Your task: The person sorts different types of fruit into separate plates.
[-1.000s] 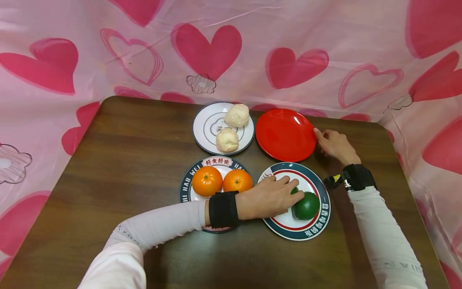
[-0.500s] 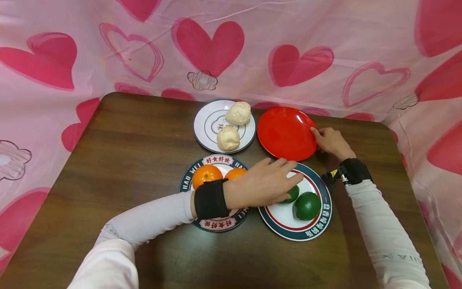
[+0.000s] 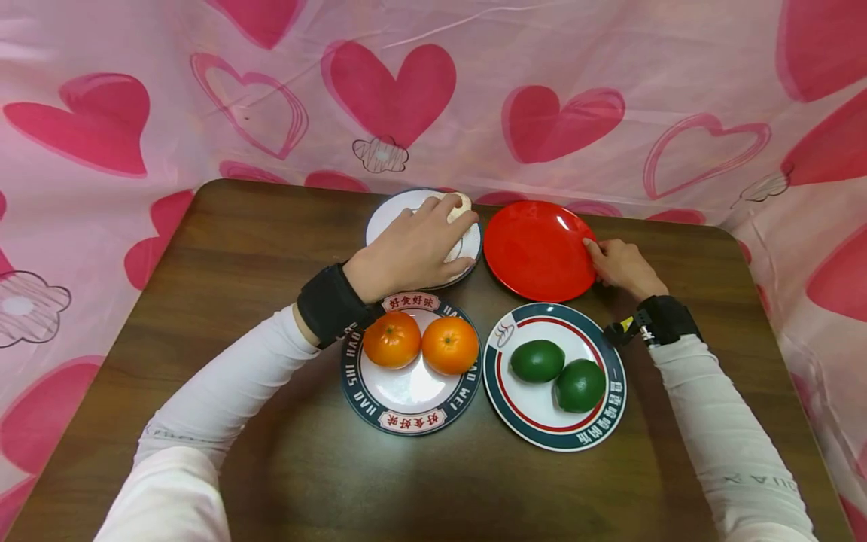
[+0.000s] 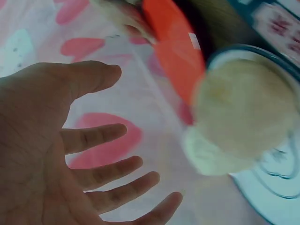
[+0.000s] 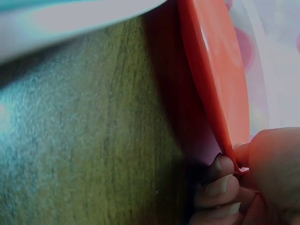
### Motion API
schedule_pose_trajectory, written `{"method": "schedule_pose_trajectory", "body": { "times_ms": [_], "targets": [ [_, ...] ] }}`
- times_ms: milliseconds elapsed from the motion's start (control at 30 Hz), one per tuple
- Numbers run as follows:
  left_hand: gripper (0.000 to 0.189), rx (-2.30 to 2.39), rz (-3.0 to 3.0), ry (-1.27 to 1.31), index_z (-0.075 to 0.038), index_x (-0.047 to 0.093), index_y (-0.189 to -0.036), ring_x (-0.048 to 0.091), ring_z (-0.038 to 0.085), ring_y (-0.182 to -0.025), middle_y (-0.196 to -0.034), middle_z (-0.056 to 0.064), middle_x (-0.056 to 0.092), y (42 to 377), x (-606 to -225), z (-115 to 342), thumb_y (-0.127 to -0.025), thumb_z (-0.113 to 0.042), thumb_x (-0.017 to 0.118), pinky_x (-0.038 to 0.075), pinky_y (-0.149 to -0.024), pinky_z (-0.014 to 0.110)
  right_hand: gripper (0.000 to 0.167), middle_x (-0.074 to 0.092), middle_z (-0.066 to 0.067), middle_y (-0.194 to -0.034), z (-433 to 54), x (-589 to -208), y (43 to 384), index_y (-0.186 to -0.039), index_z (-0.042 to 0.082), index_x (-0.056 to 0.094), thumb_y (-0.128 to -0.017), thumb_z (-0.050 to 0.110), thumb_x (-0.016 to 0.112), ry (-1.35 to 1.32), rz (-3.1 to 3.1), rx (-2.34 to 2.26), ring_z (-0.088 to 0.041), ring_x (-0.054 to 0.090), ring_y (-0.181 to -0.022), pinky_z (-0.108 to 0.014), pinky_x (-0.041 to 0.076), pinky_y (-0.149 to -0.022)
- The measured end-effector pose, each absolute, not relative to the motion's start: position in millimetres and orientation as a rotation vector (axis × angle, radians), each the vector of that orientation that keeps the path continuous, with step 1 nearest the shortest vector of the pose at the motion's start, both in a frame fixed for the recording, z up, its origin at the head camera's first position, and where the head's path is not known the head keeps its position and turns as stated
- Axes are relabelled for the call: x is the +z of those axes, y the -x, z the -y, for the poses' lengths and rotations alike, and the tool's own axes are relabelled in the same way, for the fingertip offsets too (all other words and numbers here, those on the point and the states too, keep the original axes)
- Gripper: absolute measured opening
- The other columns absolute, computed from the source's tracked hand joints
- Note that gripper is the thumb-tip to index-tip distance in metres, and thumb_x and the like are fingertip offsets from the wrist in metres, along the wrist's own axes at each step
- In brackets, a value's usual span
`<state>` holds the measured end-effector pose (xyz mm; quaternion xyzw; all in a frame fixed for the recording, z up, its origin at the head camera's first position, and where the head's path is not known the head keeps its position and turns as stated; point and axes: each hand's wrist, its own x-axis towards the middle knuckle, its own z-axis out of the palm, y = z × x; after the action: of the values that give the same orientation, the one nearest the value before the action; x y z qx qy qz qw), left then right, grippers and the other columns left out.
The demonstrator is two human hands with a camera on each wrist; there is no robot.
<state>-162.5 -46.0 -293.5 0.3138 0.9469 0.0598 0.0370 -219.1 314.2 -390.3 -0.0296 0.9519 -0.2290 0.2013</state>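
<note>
My left hand [image 3: 416, 245] reaches over the white plate [image 3: 387, 218] at the back of the table, its fingers spread above two pale, rounded buns. One bun [image 3: 462, 205] shows past the fingers in the head view; the hand mostly covers the other. In the left wrist view, the nearer bun [image 4: 246, 108] sits in front of the palm, and nothing is between thumb and fingers. To the right, my right hand [image 3: 626, 267] pinches the rim of a red plate [image 3: 538, 252]. The right wrist view shows the thumb on top and the curled fingers underneath.
Two oranges [image 3: 450, 345] rest on a patterned plate [image 3: 411, 421] at the middle. Right of it stands a blue-rimmed plate [image 3: 503, 399] with two green limes [image 3: 537, 361]. A pink heart-printed cloth [image 3: 460, 30] hangs behind the table.
My left hand has let go of a green lime, lifted off that plate and moved back and left to the buns. My right hand now pinches the red plate's rim.
</note>
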Motion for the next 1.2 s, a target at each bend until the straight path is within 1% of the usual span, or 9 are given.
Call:
{"method": "schedule_pose_trajectory", "body": {
  "times_ms": [167,300,433,667,833,967,1067,1133,1200],
  "targets": [
    [0.063,0.259,-2.825,-0.85,-0.017,0.046,-0.15,0.048,0.036,-0.132,-0.155,0.017,0.041,175,-311,57,-0.096,-0.045,0.063,0.046,-0.109,0.06,0.057,0.055,-0.009,-0.072,-316,-392,220,-0.099,-0.001,0.052,-0.109,0.051,0.03,0.074,-2.658,-0.615,-0.024,0.053,-0.069,-0.034,0.042,-0.062],
    [0.062,0.294,-2.768,-0.826,-0.014,0.049,-0.147,0.051,0.032,-0.122,-0.146,0.015,0.047,182,-325,63,-0.094,-0.043,0.067,0.051,-0.103,0.054,0.057,0.054,-0.009,-0.073,-316,-393,220,-0.101,-0.001,0.052,-0.109,0.051,0.029,0.068,-2.646,-0.614,-0.024,0.053,-0.069,-0.034,0.042,-0.062],
    [0.065,0.294,-2.718,-0.819,-0.015,0.048,-0.147,0.051,0.03,-0.116,-0.142,0.015,0.047,186,-335,65,-0.093,-0.045,0.069,0.055,-0.097,0.051,0.057,0.054,-0.009,-0.074,-315,-393,218,-0.102,-0.001,0.052,-0.109,0.051,0.028,0.061,-2.646,-0.606,-0.025,0.053,-0.07,-0.033,0.043,-0.063],
    [0.069,0.278,-2.685,-0.809,-0.019,0.047,-0.146,0.053,0.03,-0.117,-0.143,0.013,0.046,188,-347,67,-0.091,-0.052,0.07,0.053,-0.097,0.057,0.056,0.054,-0.011,-0.077,-313,-392,215,-0.104,-0.001,0.051,-0.109,0.051,0.03,0.056,-2.642,-0.636,-0.025,0.053,-0.072,-0.032,0.043,-0.062],
    [0.071,0.3,-2.661,-0.822,-0.023,0.047,-0.146,0.051,0.029,-0.12,-0.146,0.012,0.045,190,-355,69,-0.088,-0.053,0.074,0.052,-0.098,0.056,0.057,0.054,-0.011,-0.077,-313,-393,216,-0.103,-0.001,0.051,-0.108,0.052,0.03,0.065,-2.658,-0.632,-0.025,0.054,-0.071,-0.033,0.043,-0.063],
    [0.065,0.382,-2.661,-0.878,-0.022,0.051,-0.141,0.05,0.027,-0.115,-0.135,0.011,0.049,191,-361,69,-0.087,-0.049,0.076,0.055,-0.093,0.047,0.056,0.053,-0.01,-0.076,-313,-392,215,-0.103,0.0,0.051,-0.108,0.052,0.03,0.067,-2.654,-0.644,-0.025,0.053,-0.071,-0.033,0.043,-0.063],
    [0.058,0.469,-2.669,-0.935,-0.019,0.055,-0.133,0.051,0.025,-0.109,-0.124,0.011,0.051,193,-367,69,-0.087,-0.046,0.078,0.055,-0.087,0.039,0.055,0.054,-0.01,-0.074,-313,-392,215,-0.103,0.0,0.051,-0.109,0.05,0.03,0.078,-2.655,-0.653,-0.025,0.053,-0.07,-0.033,0.043,-0.062],
    [0.056,0.508,-2.678,-0.962,-0.017,0.056,-0.13,0.051,0.025,-0.107,-0.12,0.011,0.051,193,-372,68,-0.088,-0.046,0.077,0.054,-0.086,0.037,0.055,0.054,-0.009,-0.074,-313,-393,215,-0.102,0.0,0.051,-0.109,0.05,0.03,0.082,-2.658,-0.654,-0.025,0.053,-0.069,-0.033,0.043,-0.061],
    [0.057,0.531,-2.682,-0.978,-0.015,0.056,-0.13,0.051,0.026,-0.106,-0.118,0.013,0.052,194,-376,68,-0.089,-0.047,0.076,0.053,-0.088,0.036,0.056,0.054,-0.009,-0.074,-314,-394,215,-0.102,0.0,0.051,-0.109,0.051,0.03,0.078,-2.66,-0.649,-0.025,0.053,-0.069,-0.033,0.042,-0.061]
  ]
}}
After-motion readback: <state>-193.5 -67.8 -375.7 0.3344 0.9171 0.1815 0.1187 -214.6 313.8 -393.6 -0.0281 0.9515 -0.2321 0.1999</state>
